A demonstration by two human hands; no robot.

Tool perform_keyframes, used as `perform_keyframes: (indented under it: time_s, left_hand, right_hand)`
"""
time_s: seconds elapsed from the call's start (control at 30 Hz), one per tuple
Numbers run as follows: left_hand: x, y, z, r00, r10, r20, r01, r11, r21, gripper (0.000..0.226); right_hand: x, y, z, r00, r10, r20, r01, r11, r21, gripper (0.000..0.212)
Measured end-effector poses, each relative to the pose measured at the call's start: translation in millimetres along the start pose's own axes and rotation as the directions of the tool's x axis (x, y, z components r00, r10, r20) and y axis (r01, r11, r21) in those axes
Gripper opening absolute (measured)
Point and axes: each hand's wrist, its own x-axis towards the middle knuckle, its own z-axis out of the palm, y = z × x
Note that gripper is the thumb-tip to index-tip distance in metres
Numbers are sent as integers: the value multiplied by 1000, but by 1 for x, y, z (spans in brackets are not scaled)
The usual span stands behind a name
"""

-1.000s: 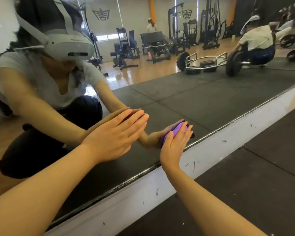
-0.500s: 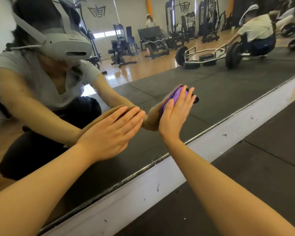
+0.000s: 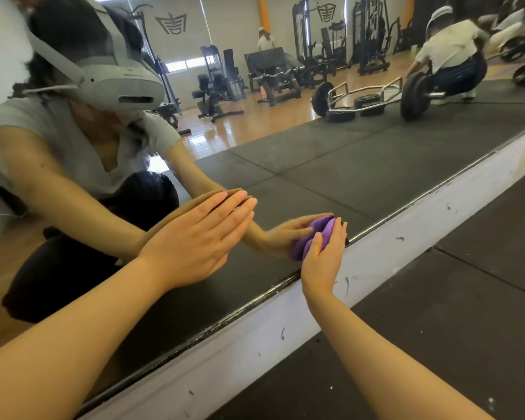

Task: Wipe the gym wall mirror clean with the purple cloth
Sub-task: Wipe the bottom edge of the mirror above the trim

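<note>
The wall mirror point(image 3: 331, 165) fills the upper left of the head view, down to a dark bottom edge. My right hand point(image 3: 325, 256) presses the bunched purple cloth point(image 3: 315, 236) flat against the glass, low down, just above that edge; its fingers lie straight over the cloth. My left hand point(image 3: 203, 237) rests flat on the mirror to the left of it, fingers straight and together, holding nothing. Both hands show doubled as reflections in the glass.
Below the mirror runs a scuffed white ledge point(image 3: 406, 234), then black rubber floor mats point(image 3: 437, 313) at the right. The glass reflects a person crouching with a grey headset, gym machines, a loaded hex bar and another crouching person.
My right hand slid the cloth up the glass, then back down to the mirror's bottom edge. My left hand stayed flat on the mirror in about the same place.
</note>
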Motion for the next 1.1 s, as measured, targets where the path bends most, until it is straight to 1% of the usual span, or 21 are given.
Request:
perform_keyframes:
  time_s: [0.1, 0.17, 0.23, 0.3, 0.4, 0.5, 0.53, 0.6, 0.63, 0.7, 0.73, 0.8, 0.87, 0.93, 1.0, 1.1]
  left_hand:
    - [-1, 1, 2, 1000, -6, 13, 6, 999, -32, 63]
    - [0, 1, 0, 999, -33, 15, 34, 996, -81, 62]
    - [4, 4, -7, 997, -80, 20, 82, 985, -154, 58]
    - [9, 11, -21, 989, -132, 61, 144, 957, -252, 56]
    - [16, 17, -49, 979, -166, 114, 200, 878, -434, 53]
    - [28, 3, -82, 964, -230, 135, 265, 767, -584, 47]
    - [33, -5, -93, 951, -268, 156, 305, 720, -623, 43]
    - [46, -24, -118, 916, -349, 196, 384, 628, -677, 29]
    - [52, -37, -133, 891, -385, 240, 434, 574, -694, 24]
    - [63, -66, -169, 821, -406, 401, 560, 438, -703, 17]
    - [68, -83, -189, 780, -397, 484, 620, 378, -688, 22]
    - [76, -116, -228, 703, -335, 628, 711, 306, -633, 32]
    - [86, -150, -265, 626, -280, 728, 780, 253, -573, 40]
    - [102, -180, -299, 543, -280, 792, 840, 167, -517, 45]
    - [122, -207, -333, 438, -309, 844, 893, 42, -448, 46]
    - [159, -229, -370, 236, -297, 925, 939, -174, -295, 47]
  right_hand:
    - [0, -15, -18, 996, -71, 53, 73, 996, -43, 58]
    - [0, -29, -32, 988, -123, 92, 135, 983, -127, 58]
    - [-4, -45, -46, 975, -161, 151, 192, 956, -222, 58]
    - [-8, -63, -59, 968, -170, 186, 220, 930, -295, 58]
    - [-18, -100, -76, 964, -156, 215, 234, 884, -405, 57]
    - [-26, -144, -94, 962, -100, 255, 215, 852, -477, 57]
    - [-29, -162, -100, 961, -77, 265, 204, 843, -498, 57]
    - [-33, -200, -113, 963, -26, 268, 175, 816, -551, 58]
    - [-35, -221, -120, 965, -2, 264, 160, 801, -577, 57]
    - [-40, -267, -138, 965, 46, 256, 127, 776, -617, 56]
    - [-43, -292, -147, 963, 70, 259, 115, 765, -634, 56]
    - [-45, -343, -166, 953, 114, 282, 109, 739, -665, 56]
    - [-45, -393, -186, 941, 123, 316, 143, 702, -697, 55]
    - [-40, -441, -206, 932, 121, 342, 176, 674, -718, 55]
    - [-31, -481, -227, 927, 104, 361, 205, 667, -717, 55]
    - [-6, -525, -259, 912, 60, 406, 270, 658, -703, 55]
